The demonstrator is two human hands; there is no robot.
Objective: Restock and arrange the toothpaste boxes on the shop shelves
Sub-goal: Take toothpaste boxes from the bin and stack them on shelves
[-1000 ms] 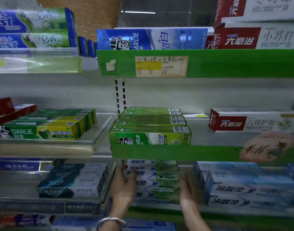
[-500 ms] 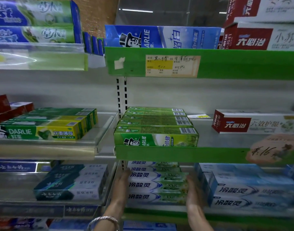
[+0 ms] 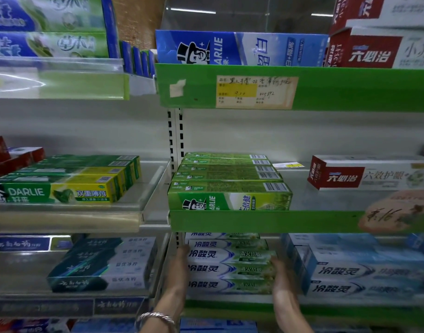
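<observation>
hands: my left hand (image 3: 179,267) flat against the left end of the white-green toothpaste stack (image 3: 230,269), my right hand (image 3: 281,277) flat against its right end, both spread, gripping nothing | stack: on the lower shelf (image 3: 230,306), near its front | why: squeezing both ends to square the boxes, I reckon

You have the white-and-green toothpaste boxes (image 3: 230,269) lying flat on the lower shelf (image 3: 338,313), stacked in tiers, long printed faces toward you, just left of the blue boxes (image 3: 364,272).
</observation>
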